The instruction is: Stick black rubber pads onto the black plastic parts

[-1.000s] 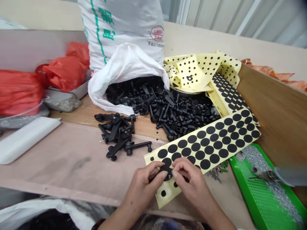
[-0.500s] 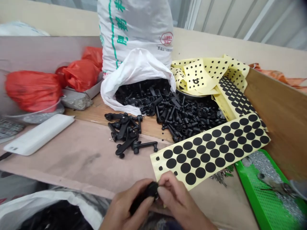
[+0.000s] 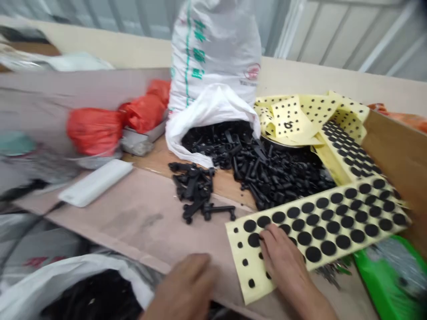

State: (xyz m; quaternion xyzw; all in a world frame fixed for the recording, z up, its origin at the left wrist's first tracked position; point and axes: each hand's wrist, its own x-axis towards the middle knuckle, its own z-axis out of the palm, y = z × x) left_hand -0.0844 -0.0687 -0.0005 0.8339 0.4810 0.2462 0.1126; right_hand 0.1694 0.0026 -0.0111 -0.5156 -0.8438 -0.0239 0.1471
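My right hand [image 3: 283,258] rests over the left part of a yellow sticker sheet [image 3: 242,292] covered in rows of round black stickers. Its thumb and fingers are drawn together at the edge of a black sticker [image 3: 253,240]; whether they grip it is hidden. Smeared by motion, my left hand [image 3: 188,284] is low in front of the table edge, its fingers curled; what it holds cannot be made out. Beyond it lies a small heap of black plastic crank-like parts [image 3: 195,189].
Black parts [image 3: 283,171] spill from a white woven sack [image 3: 213,100]. More dotted yellow sheets [image 3: 310,115] lie behind. At right is a green tray [image 3: 383,275] with small shiny pieces. Red bags [image 3: 95,131] and a white slab-shaped object [image 3: 96,182] are at left; a white bag [image 3: 110,262] is below.
My hands have separated. The right has moved onto the sticker sheet, while the left stays low, its black part no longer visible. The view has swung left.
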